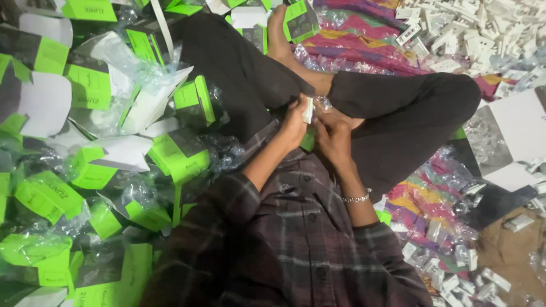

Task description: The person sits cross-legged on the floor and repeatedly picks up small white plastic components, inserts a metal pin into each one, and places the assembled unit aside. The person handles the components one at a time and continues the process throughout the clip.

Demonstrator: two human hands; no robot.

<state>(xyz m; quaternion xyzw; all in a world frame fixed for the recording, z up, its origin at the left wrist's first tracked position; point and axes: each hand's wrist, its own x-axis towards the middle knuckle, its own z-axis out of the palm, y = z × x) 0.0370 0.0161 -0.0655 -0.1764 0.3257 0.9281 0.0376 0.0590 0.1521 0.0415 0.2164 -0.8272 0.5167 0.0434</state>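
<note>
While you sit cross-legged, your left hand (294, 122) and right hand (333, 139) pinch a small white plastic part (308, 109) together above your lap, fingers closed narrowly on it; green boxes (179, 153) lie left of it.

A heap of small cardboard boxes (85, 170) fills the left side, each bright green with dark grey panels, lying at all angles. Several are flattened or open, showing white inner flaps (48, 102). Crumpled clear plastic bags (133, 68) lie among and over them. One green and grey box (300, 20) sits at the top, beside a bare foot. A sliver of another green box (307, 140) shows just below the hands. At the right edge lies a large flat sheet of white card (520, 133) with a grey printed part.
</note>
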